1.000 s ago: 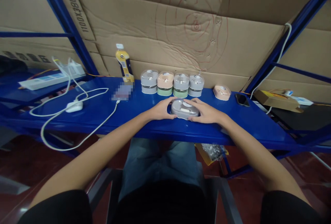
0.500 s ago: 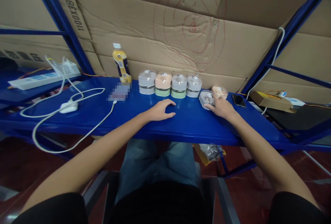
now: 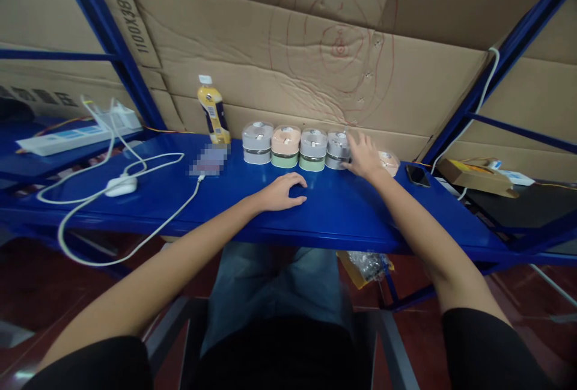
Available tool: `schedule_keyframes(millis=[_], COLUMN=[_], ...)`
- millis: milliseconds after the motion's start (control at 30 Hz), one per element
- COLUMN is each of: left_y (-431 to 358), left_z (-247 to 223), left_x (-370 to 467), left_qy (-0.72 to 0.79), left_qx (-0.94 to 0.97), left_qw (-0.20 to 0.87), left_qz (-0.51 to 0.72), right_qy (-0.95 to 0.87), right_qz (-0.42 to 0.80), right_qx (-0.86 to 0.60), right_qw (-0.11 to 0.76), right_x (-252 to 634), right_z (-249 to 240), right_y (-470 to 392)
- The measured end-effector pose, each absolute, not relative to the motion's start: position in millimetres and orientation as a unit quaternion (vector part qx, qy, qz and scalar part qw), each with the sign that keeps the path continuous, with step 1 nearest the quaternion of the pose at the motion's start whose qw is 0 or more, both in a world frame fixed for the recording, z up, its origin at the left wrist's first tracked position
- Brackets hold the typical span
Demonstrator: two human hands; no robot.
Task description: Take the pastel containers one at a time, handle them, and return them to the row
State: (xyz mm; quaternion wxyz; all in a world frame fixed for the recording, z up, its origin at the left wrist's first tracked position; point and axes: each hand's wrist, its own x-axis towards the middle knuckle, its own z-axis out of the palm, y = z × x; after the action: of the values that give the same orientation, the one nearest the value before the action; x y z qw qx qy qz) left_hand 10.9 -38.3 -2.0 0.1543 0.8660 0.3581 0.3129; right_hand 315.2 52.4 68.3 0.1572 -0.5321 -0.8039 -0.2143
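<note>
My left hand (image 3: 282,193) rests on the blue tabletop, thumb and fingers curved apart with nothing between them. At the right end of a row of stacked, rounded plastic boxes, my blurred right hand (image 3: 364,157) reaches round the side of a grey stack (image 3: 337,151). Whether it grips anything is hidden. Left of that stack stand a grey-and-green stack (image 3: 312,151), a pink-and-green stack (image 3: 285,148) and another grey stack (image 3: 257,143), all with clear lids. A single pink box (image 3: 390,163) shows partly behind my right wrist.
Behind the table (image 3: 342,222) rises a cardboard wall with red rings. A yellow drink bottle (image 3: 213,110) and a pixelated flat item (image 3: 210,160) with a white cable stand left. A phone (image 3: 418,175) and an open cardboard box (image 3: 478,177) lie right; a power strip (image 3: 72,139) sits far left.
My right hand has moved left and back, from the single grey box to the rightmost stack. That grey box no longer shows at its former spot. My left hand has stayed put.
</note>
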Motion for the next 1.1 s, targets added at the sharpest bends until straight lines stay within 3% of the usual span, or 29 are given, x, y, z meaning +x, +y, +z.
schedule_keyframes(millis=[167,367,500,633,733,900,1100], left_y=[-38.9,-38.5,-41.0,-39.9,-36.1,-36.3,-41.4], left_z=[-2.1,-1.8,-0.5,-0.3,2.6,10.9,10.0], left_x=[11.7,11.0,11.9,11.6,8.1,0.4,-3.1], left_qy=[0.355,0.355,0.369,0.366,0.332,0.286,0.388], left_qx=[0.868,0.869,0.853,0.794,0.722,0.657,0.682], left_qw=[0.154,0.149,0.161,0.269,0.399,0.527,0.437], left_qz=[0.31,0.311,0.331,0.405,0.457,0.457,0.44], right_qy=[-0.819,-0.829,-0.797,-0.754,-0.792,-0.865,-0.886], right_qz=[-0.196,-0.2,-0.18,-0.134,0.002,0.263,0.308], right_qx=[-0.517,-0.491,-0.523,-0.513,-0.423,-0.247,-0.227], right_qw=[0.154,0.178,0.241,0.388,0.44,0.348,0.261], right_x=[291.8,303.3,317.1,326.2,320.3,292.7,283.9], right_z=[55.9,50.3,65.7,88.8,93.1,70.8,51.2], right_y=[86.9,67.0,44.4,23.4,6.9,-11.3,-11.4])
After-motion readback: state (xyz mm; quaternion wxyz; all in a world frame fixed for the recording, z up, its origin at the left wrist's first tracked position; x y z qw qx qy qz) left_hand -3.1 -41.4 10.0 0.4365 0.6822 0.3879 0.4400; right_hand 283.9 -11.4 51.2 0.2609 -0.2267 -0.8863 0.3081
